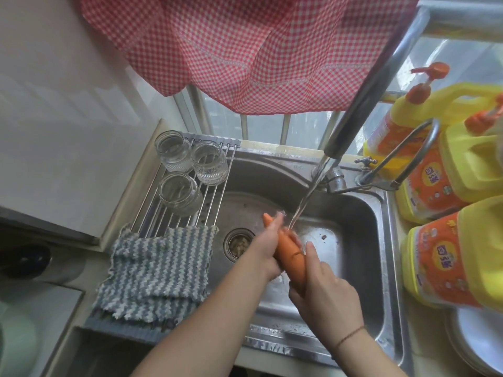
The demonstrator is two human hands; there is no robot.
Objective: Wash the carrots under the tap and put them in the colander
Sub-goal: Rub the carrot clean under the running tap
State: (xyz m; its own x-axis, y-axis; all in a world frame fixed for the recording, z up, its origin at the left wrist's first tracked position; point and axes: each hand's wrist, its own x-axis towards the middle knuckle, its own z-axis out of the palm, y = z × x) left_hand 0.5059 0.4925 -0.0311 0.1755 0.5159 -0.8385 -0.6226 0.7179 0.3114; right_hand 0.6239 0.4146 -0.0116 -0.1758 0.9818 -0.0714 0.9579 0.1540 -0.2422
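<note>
Running from the tap [364, 88], water [304, 197] strikes one carrot [292, 254] held over the steel sink [353, 213]. The left hand [265, 247] wraps its upper half, tip poking out toward 11 o'clock; the right hand [325, 289] grips its thick end, forefinger extended alongside. At 9 o'clock, three glass jars [181, 191] stand on a rack [217, 191] beside one striped cloth [158, 270]; at 3 o'clock, three yellow detergent bottles [441, 268].
</note>
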